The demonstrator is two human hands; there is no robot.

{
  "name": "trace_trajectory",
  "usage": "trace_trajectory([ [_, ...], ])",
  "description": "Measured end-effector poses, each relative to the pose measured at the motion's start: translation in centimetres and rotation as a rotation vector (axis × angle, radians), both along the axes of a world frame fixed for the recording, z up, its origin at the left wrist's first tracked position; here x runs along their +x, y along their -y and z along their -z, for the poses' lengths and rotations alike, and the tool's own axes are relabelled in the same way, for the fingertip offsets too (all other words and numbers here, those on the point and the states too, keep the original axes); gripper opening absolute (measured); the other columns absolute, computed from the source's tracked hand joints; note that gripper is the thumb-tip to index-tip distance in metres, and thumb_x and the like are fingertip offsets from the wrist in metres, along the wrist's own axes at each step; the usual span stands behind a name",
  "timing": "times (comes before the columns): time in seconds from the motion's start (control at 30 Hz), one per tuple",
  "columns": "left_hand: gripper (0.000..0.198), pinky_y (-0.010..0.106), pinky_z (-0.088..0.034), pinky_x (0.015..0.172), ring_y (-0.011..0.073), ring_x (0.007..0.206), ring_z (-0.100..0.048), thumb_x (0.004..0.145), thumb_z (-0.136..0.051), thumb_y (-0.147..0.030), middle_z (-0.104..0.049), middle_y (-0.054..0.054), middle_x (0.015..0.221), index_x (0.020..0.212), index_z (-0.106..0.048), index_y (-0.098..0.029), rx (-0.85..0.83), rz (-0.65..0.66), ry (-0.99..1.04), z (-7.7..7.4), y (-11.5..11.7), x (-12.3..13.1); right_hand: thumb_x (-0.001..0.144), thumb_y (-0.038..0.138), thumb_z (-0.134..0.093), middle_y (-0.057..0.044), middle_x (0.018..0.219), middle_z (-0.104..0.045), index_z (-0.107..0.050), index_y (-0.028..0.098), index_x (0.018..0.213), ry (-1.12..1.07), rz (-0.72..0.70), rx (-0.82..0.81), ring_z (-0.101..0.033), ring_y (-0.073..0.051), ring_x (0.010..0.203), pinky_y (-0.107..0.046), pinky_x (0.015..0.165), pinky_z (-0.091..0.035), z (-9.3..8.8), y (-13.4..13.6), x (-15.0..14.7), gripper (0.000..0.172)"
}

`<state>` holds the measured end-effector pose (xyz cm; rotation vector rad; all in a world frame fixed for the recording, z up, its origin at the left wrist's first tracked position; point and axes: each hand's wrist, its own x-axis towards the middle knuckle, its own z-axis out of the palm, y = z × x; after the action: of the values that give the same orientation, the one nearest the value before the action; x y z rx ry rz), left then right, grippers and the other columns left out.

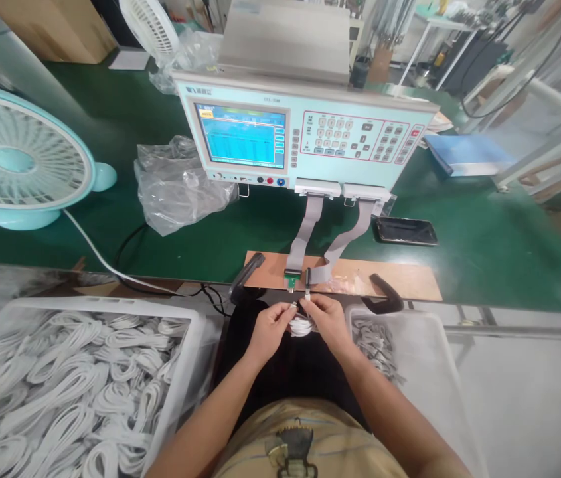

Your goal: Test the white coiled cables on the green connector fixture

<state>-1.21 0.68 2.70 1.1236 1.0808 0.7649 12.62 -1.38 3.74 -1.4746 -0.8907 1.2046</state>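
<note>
A coiled white cable [301, 326] hangs between my two hands at the table's front edge. My left hand [274, 324] pinches one small plug of it, just below the green circuit board [291, 281]. In my right hand [324, 317] is the cable's other plug, held up against the connector [308, 276] at the end of the right grey ribbon cable [344, 239]. Whether that plug is fully seated I cannot tell. The left ribbon cable [305, 232] ends at the green board. Both ribbons run down from the tester [350, 99] with its lit blue screen.
Two black clamps [247, 277] hold a copper-coloured board [390, 271] at the table edge. A white bin [188, 352] of coiled cables stands left, another bin [434, 332] right. A phone [406, 231], a plastic bag [175, 189], a fan [16, 159] and a blue folder [469, 154] lie or stand on the green table.
</note>
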Motion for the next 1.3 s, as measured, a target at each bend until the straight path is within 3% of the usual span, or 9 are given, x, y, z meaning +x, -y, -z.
trace_trajectory([
  [0.23,0.026,0.021,-0.04,0.058,0.0118,0.06,-0.052,0.081,-0.047,-0.036,-0.056,-0.001,0.062,0.069,-0.057,-0.015,0.088,0.243,-0.075,-1.3,-1.2,-1.4,0.068,0.037,-0.065,0.005,0.045,-0.044,-0.056,0.016,0.05,-0.119,0.013,-0.055,-0.035,-0.007,0.044,-0.022,0.045,-0.027,-0.7,-0.5,-0.1,0.029],
  [0.37,0.027,0.022,-0.039,0.061,0.0121,0.062,-0.05,0.083,-0.044,-0.035,-0.054,-0.001,0.063,0.067,-0.055,-0.015,0.134,0.325,-0.098,-1.8,-2.1,-2.0,0.065,0.04,-0.069,0.004,0.047,-0.047,-0.06,0.016,0.056,-0.28,0.07,-0.128,-0.038,-0.008,0.043,-0.023,0.046,-0.029,0.1,-0.8,-0.3,0.027],
  [0.5,0.025,0.022,-0.038,0.064,0.0127,0.066,-0.05,0.081,-0.046,-0.032,-0.056,0.0,0.068,0.069,-0.059,-0.014,0.184,0.17,-0.085,-0.9,-2.1,-1.3,0.065,0.039,-0.068,0.003,0.048,-0.049,-0.06,0.016,0.056,-0.335,0.079,-0.111,-0.038,-0.008,0.044,-0.023,0.047,-0.031,0.4,-0.9,-0.5,0.027],
  [0.67,0.026,0.021,-0.034,0.055,0.0103,0.055,-0.043,0.079,-0.049,-0.034,-0.049,-0.002,0.057,0.063,-0.055,-0.014,0.127,-0.02,-0.014,0.2,-1.4,0.4,0.066,0.035,-0.069,0.003,0.046,-0.05,-0.06,0.015,0.051,-0.29,0.05,-0.081,-0.039,-0.007,0.045,-0.022,0.047,-0.03,-0.2,-1.0,-0.2,0.026],
  [1.03,0.027,0.02,-0.032,0.052,0.0089,0.052,-0.039,0.076,-0.053,-0.033,-0.044,-0.003,0.054,0.056,-0.052,-0.015,0.137,-0.102,-0.012,-0.7,-1.4,1.0,0.062,0.034,-0.072,0.001,0.053,-0.057,-0.068,0.015,0.06,-0.331,0.037,-0.113,-0.039,-0.008,0.048,-0.023,0.049,-0.029,-0.1,-1.2,0.1,0.019],
  [1.3,0.028,0.021,-0.032,0.051,0.0085,0.052,-0.038,0.076,-0.054,-0.038,-0.044,-0.003,0.054,0.061,-0.053,-0.014,0.052,-0.18,0.056,-0.2,-0.8,1.4,0.062,0.034,-0.07,-0.002,0.063,-0.064,-0.069,0.016,0.061,-0.299,0.022,-0.09,-0.039,-0.008,0.05,-0.023,0.05,-0.031,-0.3,-1.2,0.1,0.018],
])
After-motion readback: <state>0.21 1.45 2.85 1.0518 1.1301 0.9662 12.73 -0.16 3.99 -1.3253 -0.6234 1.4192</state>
